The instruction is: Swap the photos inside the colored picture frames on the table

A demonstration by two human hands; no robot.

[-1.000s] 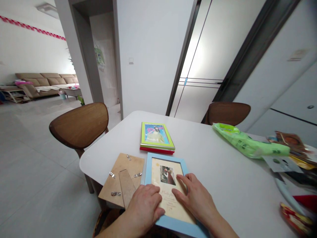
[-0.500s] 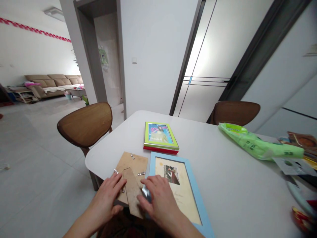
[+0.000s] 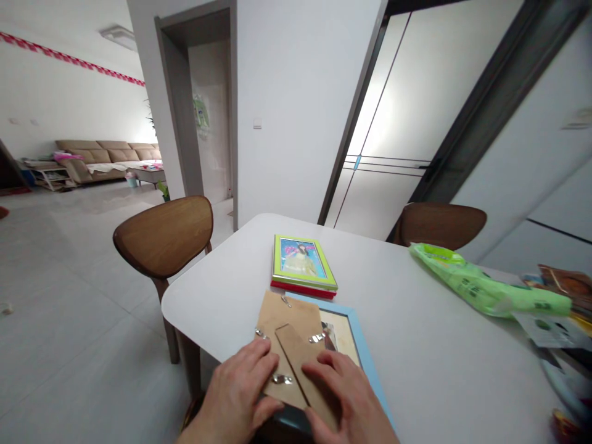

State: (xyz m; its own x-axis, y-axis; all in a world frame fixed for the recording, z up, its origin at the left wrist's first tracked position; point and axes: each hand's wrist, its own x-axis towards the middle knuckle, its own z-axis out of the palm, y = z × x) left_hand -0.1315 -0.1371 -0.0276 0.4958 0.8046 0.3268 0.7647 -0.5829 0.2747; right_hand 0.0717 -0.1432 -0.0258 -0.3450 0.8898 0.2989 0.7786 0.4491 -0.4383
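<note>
A brown frame backing board (image 3: 267, 316), with metal turn clips and a fold-out stand leg (image 3: 292, 346), lies tilted over the left part of a light blue photo frame (image 3: 365, 345). My left hand (image 3: 243, 385) grips the board's left edge, thumb near its lower end. On the other side, my right hand (image 3: 348, 391) is closed around the lower right part, fingers on the stand leg. The blue frame's cream sheet and small photo are partly covered. Just beyond sits a lime green photo frame (image 3: 329, 271) stacked on a red one (image 3: 305, 291).
The white table (image 3: 407, 357) bears a green plastic bag (image 3: 490, 287) and mixed packages (image 3: 564, 277) on its right side. Wooden chairs stand at the left (image 3: 166, 237) and far right (image 3: 439, 225). The table's rounded left corner is close by.
Both hands have moved right with the backing board, which now overlaps the blue frame instead of lying to its left. The view has shifted slightly.
</note>
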